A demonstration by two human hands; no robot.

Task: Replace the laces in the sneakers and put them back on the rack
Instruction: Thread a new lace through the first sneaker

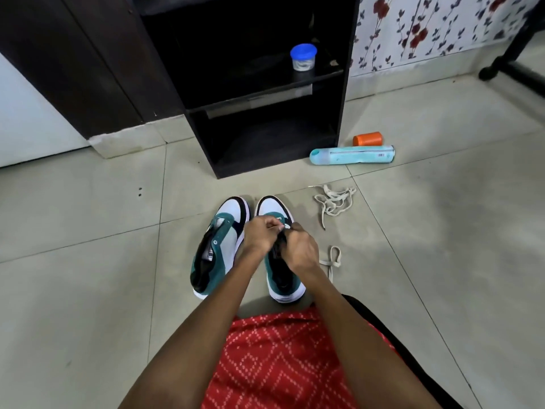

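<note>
Both left hand (259, 235) and right hand (298, 250) curl over one sneaker (283, 281); what they grip cannot be told.

Looks like a room in somebody's home. Beige floor tiles (88, 216), flowery wallpaper (427, 33), a dark wooden rack (265, 166) with a small blue-lidded jar (303, 59) on a shelf. Sneakers (219, 246) sit out on the floor and a bottle (352, 154) lies beside the rack.
</note>
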